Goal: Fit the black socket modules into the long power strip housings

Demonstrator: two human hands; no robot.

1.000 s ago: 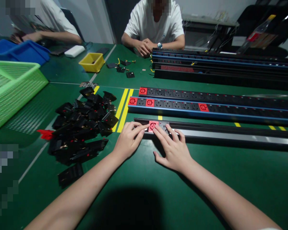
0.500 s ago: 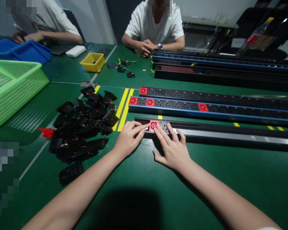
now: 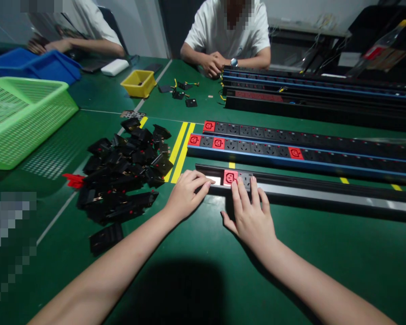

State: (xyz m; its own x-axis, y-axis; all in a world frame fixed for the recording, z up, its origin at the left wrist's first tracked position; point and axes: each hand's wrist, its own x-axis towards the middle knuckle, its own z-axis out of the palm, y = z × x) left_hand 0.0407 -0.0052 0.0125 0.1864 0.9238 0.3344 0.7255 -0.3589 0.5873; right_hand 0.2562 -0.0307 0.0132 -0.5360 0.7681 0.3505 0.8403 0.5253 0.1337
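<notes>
A black-and-silver socket rail (image 3: 304, 194) lies in front of me, its channel bare near the left end. In it sit a red socket module (image 3: 229, 177) and a black socket module (image 3: 246, 181), side by side. My left hand (image 3: 190, 192) is at the rail's left end, thumb and forefinger closed together over the front edge; its other fingers are partly hidden. My right hand (image 3: 253, 210) lies open, its fingertips resting on the two modules and the rail's front edge, thumb spread away to the left.
A pile of black socket modules (image 3: 128, 164) lies left. Filled power strips (image 3: 243, 155) lie beyond the rail, more rails (image 3: 291, 106) farther back. Green basket (image 3: 30, 122), blue bin (image 3: 59, 67) and yellow box (image 3: 138, 84) stand left. Two people sit across the table (image 3: 176, 289).
The red and black modules have slid slightly right along the rail, with my right hand over them. My left forefinger has left the red module and drawn back to the rail's end.
</notes>
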